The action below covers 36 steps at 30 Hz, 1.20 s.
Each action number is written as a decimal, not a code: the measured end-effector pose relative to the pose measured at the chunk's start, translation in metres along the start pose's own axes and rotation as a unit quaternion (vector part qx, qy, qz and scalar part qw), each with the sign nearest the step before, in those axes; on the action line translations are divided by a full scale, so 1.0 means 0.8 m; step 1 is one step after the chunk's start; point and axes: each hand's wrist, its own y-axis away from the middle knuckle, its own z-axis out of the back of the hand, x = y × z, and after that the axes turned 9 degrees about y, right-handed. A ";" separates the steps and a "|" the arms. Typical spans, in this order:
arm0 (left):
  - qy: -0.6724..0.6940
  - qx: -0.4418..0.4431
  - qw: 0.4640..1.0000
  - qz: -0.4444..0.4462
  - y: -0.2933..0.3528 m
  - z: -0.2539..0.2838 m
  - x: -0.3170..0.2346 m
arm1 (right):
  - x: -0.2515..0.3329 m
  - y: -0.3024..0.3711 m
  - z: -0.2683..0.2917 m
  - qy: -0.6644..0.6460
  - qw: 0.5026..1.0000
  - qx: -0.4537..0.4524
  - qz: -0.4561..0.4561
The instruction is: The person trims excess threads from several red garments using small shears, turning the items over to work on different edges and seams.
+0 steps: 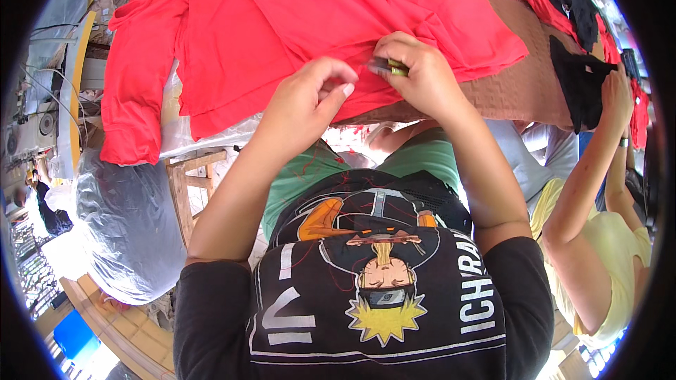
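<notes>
Red fabric garments lie spread in front of me, their near edge hanging toward my lap. My right hand is curled around a small yellow-green and dark tool that looks like thread snips; its tip points left. Just left of it, my left hand is held over the near part of the red cloth, fingers bent and thumb close to the index finger. That hand is slightly smeared, and whether a thread is pinched there is too small to make out.
A brown textured cloth covers the surface under the garments. At right, another person in a yellow top handles a black cloth. A plastic-wrapped bundle and a wooden stool stand at left. Loose red threads lie on my lap.
</notes>
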 end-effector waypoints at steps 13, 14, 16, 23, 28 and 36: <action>-0.198 -0.187 0.956 -0.111 -0.023 -0.032 0.024 | 0.012 -0.006 0.005 -0.078 0.993 0.022 -0.087; -0.190 -0.181 0.959 -0.107 -0.022 -0.030 0.023 | 0.010 -0.005 0.005 -0.066 0.995 0.016 -0.072; -0.207 -0.146 0.966 -0.058 -0.018 -0.026 0.016 | 0.007 -0.002 0.006 -0.042 0.998 0.003 -0.039; -0.128 -0.037 0.988 0.084 -0.012 -0.005 -0.005 | 0.012 0.002 0.022 -0.065 0.994 0.078 -0.039; -0.018 0.007 0.998 0.054 -0.008 0.003 0.009 | 0.014 0.007 0.026 -0.153 0.981 0.106 -0.058; -0.033 0.004 0.998 0.053 -0.006 0.001 0.000 | 0.013 0.005 0.025 -0.121 0.986 0.112 -0.014</action>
